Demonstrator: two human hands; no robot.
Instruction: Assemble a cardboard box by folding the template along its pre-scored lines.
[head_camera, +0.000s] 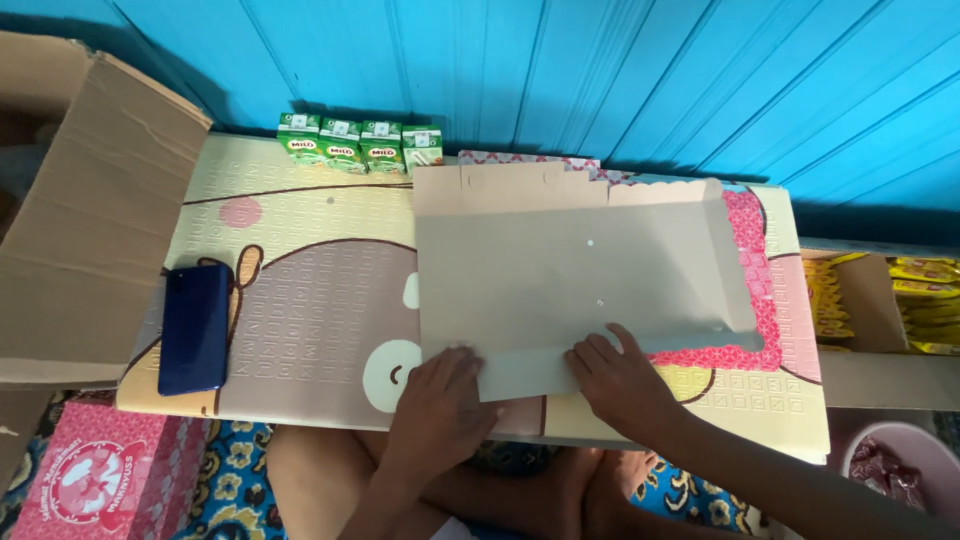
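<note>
Head | both hands (530, 390) pressing flat cardboard sheet (570, 280) | on mat (320, 290)

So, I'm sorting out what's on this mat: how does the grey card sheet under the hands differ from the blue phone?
The grey card sheet is large, pale and creased, with one flap folded up; the blue phone is small, dark, glossy and rigid. The left hand and right hand press on the sheet's near edge; the phone lies untouched at the mat's left edge. Both lie flat on the mat.
</note>
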